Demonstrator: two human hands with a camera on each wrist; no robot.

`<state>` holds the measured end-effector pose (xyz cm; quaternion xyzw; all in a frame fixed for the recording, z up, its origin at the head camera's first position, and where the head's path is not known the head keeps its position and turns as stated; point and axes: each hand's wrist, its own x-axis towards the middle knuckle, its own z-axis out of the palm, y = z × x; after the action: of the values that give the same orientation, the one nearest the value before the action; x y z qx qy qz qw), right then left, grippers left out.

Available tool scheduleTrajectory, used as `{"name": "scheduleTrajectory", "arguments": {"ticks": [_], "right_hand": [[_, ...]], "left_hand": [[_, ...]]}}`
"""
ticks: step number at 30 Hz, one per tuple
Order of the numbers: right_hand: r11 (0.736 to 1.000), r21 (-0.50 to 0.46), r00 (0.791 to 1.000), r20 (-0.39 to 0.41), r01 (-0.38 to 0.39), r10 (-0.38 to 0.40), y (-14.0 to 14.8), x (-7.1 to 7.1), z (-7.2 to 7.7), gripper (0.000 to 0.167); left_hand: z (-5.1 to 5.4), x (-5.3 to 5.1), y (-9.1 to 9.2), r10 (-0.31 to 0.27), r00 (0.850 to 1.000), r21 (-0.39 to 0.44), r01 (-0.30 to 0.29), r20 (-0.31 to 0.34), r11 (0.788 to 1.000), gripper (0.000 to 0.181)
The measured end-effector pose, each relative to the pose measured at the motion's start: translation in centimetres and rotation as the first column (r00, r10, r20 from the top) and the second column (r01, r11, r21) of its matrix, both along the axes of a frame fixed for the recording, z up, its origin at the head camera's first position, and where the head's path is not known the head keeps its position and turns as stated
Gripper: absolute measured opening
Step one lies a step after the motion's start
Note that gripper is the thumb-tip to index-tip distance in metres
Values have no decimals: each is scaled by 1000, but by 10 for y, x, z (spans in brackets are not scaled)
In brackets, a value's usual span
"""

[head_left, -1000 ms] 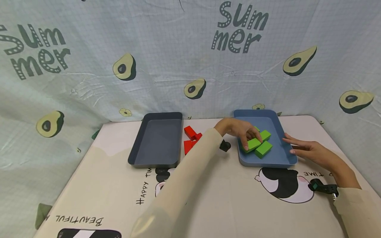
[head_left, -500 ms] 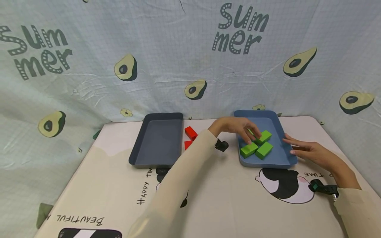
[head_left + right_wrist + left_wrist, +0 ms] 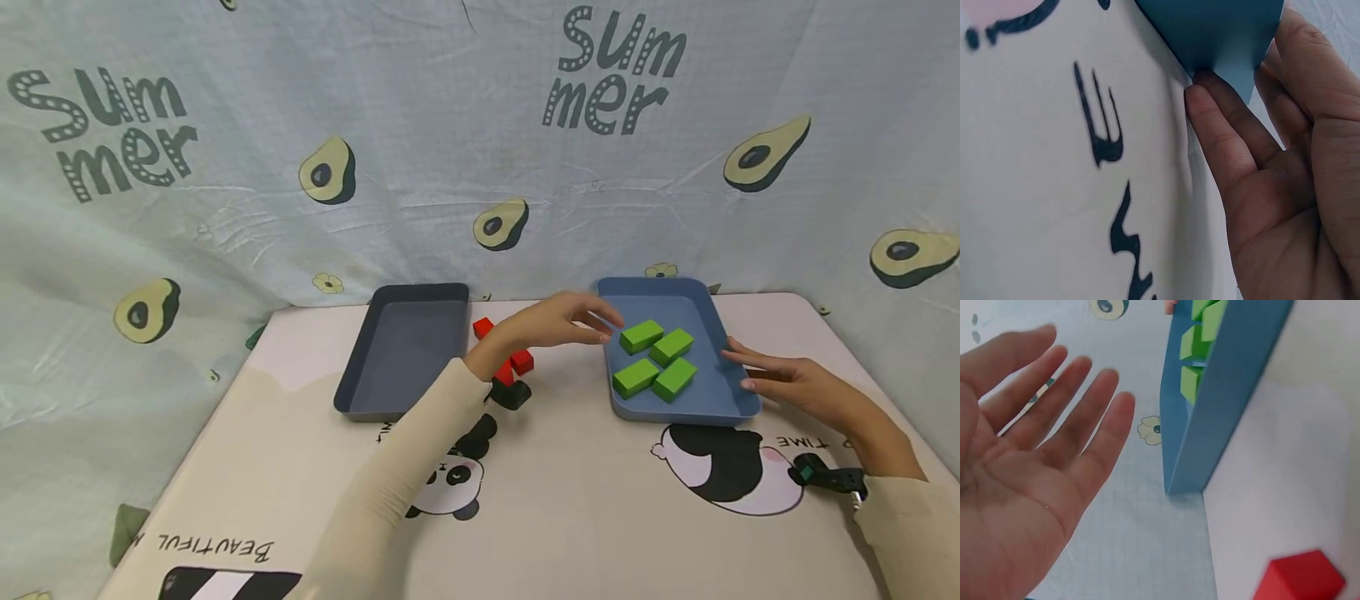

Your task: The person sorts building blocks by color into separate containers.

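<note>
My left hand [image 3: 562,321] hovers beside the left rim of the blue tray [image 3: 678,414], its fingers stretched and holding nothing. In the left wrist view the palm [image 3: 1016,481] is bare and the fingers are extended, apart from the tray. Several green blocks [image 3: 636,378] lie in the blue tray. My right hand [image 3: 802,387] rests against the tray's right side. In the right wrist view its fairly straight fingers [image 3: 1219,128] touch the tray's outer wall [image 3: 1222,37].
A dark grey tray [image 3: 416,350] stands to the left. Red blocks [image 3: 522,362] lie between the trays, partly hidden by the left wrist. A printed cloth covers the table [image 3: 585,500], and a patterned curtain [image 3: 420,150] hangs behind it.
My left hand has let go of a green block, leaving it in the blue tray, and has drawn back leftward past the rim. The right hand stays at the tray's side.
</note>
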<state>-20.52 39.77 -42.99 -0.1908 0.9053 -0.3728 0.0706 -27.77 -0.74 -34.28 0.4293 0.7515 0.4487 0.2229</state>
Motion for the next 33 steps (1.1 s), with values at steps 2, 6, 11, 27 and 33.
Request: {"name": "scheduleTrajectory", "arguments": {"ticks": [2, 6, 11, 27, 33], "right_hand": [[1000, -14, 1000, -2, -13, 13, 0, 0, 0, 53], [999, -32, 1000, 3, -31, 31, 1, 0, 0, 53], [1000, -3, 1000, -2, -7, 7, 1, 1, 0, 54], [986, 159, 993, -116, 38, -20, -4, 2, 13, 53], [945, 318, 955, -294, 74, 25, -23, 3, 24, 52]], "left_hand": [[-2, 5, -8, 25, 999, 11, -24, -24, 1000, 32], [-4, 16, -27, 90, 994, 4, -90, -68, 996, 32], [-2, 30, -54, 156, 982, -12, -158, -104, 987, 30], [1, 68, -163, 442, 867, -12, -457, -229, 889, 35], [-6, 78, -208, 507, 826, -2, -524, -245, 852, 36]]}}
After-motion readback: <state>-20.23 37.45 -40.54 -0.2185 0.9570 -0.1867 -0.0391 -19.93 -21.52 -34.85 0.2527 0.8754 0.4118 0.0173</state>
